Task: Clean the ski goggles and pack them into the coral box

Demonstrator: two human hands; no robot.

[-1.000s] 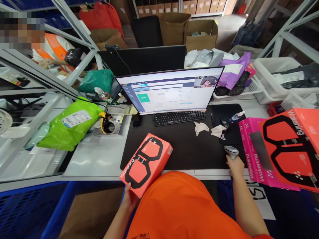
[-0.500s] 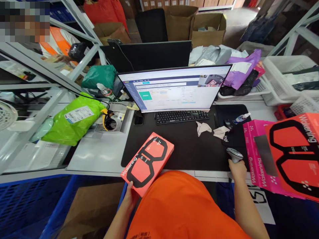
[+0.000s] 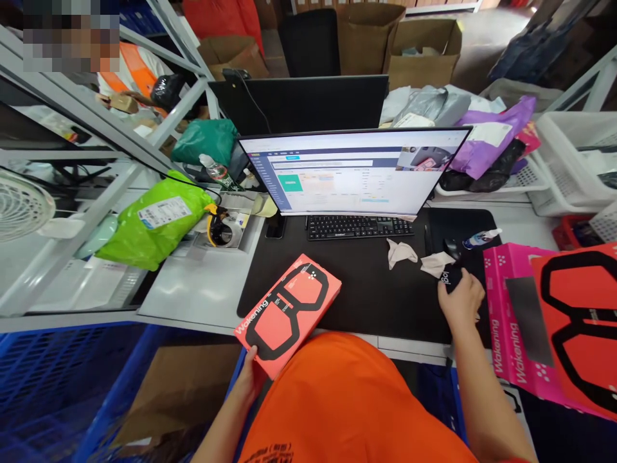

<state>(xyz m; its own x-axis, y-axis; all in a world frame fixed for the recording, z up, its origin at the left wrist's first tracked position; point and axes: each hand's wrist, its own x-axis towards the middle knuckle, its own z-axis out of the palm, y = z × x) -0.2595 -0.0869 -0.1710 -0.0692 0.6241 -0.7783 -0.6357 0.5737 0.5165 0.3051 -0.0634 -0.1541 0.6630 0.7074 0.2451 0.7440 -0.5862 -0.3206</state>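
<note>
My left hand (image 3: 252,378) grips the coral box (image 3: 290,315) by its near corner, likely to steady it where it overhangs the front edge of the surface (image 3: 187,283), while my right hand (image 3: 461,301), loosely curled near the mouse (image 3: 452,249), may hold something underneath, I cannot tell.

the flat coral box (image 3: 289,315), shut, shows a thick black glasses-like outline, with "wakening" in white along its left long edge. it sits printed face up, slanted across the near edge of the black mat (image 3: 371,292), lower end in the left hand (image 3: 252,375).
</note>
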